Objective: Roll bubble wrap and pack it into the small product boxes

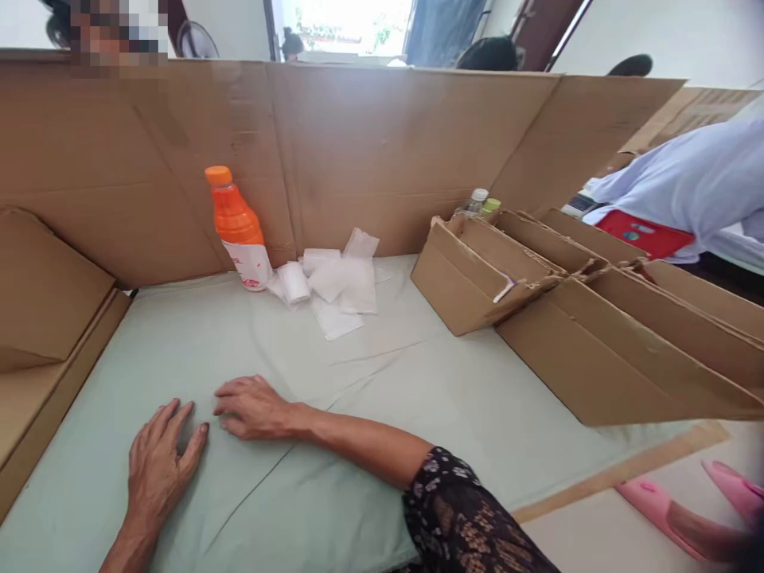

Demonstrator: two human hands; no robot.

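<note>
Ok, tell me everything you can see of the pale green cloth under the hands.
The pale green cloth lies spread flat over the work surface, between cardboard walls at the back and sides. It looks like thin woven cotton, matt, with soft creases and one long fold line running diagonally. The left hand and right hand both rest palm down on it. An orange bottle and folded white pieces sit on its far part, and a cardboard box on its right.

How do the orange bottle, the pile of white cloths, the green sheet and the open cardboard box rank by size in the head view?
1. Green sheet, by far the largest.
2. Cardboard box.
3. Pile of white cloths.
4. Orange bottle; close to the pile, so this order is unsure.
</note>
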